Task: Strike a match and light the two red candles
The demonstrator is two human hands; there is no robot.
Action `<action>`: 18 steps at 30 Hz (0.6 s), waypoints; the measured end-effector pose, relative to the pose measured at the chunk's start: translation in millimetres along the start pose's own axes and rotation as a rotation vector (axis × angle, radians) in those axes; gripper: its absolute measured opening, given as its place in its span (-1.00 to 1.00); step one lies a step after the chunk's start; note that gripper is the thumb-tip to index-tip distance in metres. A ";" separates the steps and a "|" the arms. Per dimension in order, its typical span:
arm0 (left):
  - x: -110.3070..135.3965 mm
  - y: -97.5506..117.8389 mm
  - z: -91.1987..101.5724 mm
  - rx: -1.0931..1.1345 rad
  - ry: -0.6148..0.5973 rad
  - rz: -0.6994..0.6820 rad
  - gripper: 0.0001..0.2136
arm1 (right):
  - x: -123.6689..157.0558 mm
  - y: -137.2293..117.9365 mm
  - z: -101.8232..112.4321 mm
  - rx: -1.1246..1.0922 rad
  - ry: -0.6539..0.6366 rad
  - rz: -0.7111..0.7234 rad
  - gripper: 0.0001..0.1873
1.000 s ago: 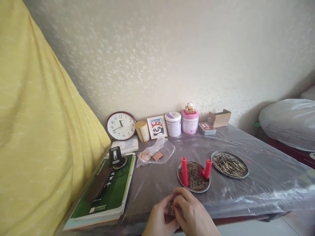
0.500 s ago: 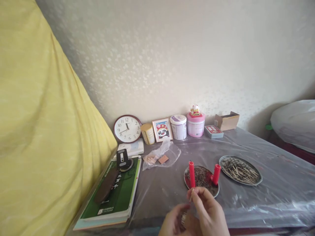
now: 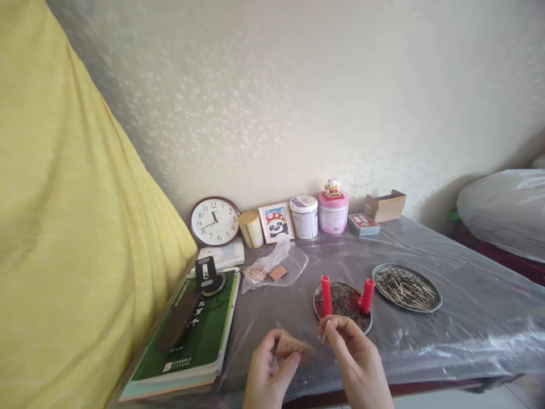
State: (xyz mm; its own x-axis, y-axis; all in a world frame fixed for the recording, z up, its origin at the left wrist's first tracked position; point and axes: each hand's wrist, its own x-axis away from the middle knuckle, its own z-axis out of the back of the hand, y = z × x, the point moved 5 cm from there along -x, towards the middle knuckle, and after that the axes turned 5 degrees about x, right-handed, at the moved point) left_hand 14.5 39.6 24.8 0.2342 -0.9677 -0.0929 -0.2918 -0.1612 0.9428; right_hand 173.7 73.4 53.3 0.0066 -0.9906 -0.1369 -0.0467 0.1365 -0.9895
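Observation:
A small brown matchbox (image 3: 293, 344) is gripped between the thumb and fingers of my left hand (image 3: 272, 366). My right hand (image 3: 355, 355) pinches a thin matchstick (image 3: 325, 332) by its upper end, a short way right of the matchbox and apart from it. Just beyond my right hand, two unlit red candles stand on a dark round metal tray (image 3: 344, 292): a slim left candle (image 3: 326, 295) and a thicker right candle (image 3: 367, 295) with melted wax about its foot. Farther right, another round tray (image 3: 432, 309) holds several used matchsticks (image 3: 409, 292).
A clear plastic bag (image 3: 293, 264) with a matchbox (image 3: 278, 273) lies behind my hands. Left are a green book (image 3: 213, 335) and a yellow curtain (image 3: 85, 199). Along the wall stand a clock (image 3: 215, 221), a picture frame (image 3: 276, 222), tubs and an open carton (image 3: 386, 206).
My hands have moved apart. The left, with the matchbox, has shifted left and up, bringing the box into clear sight; the right still pinches the matchstick. The camera view has shifted slightly.

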 end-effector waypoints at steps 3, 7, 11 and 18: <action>-1.5 2.8 -1.2 -0.042 -0.033 -0.013 -0.81 | 1.7 3.5 -3.2 0.030 -0.045 -0.003 -0.68; -5.4 1.4 9.1 -0.045 0.029 -0.007 -0.82 | 1.6 5.0 -5.6 0.063 -0.068 -0.016 -0.64; -6.2 -6.8 20.6 0.192 0.181 0.100 -0.78 | 1.3 3.9 -6.1 0.064 -0.062 -0.022 -0.64; -5.1 -11.1 16.5 0.448 0.202 0.317 -0.81 | 1.9 8.7 -8.8 0.074 -0.058 -0.037 -0.67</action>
State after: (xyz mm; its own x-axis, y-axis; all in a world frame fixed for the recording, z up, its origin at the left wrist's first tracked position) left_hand 1.2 43.2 9.5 0.2305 -0.9332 0.2758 -0.7302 0.0215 0.6829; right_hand 164.5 72.6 44.9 0.0649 -0.9928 -0.1004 0.0283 0.1024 -0.9943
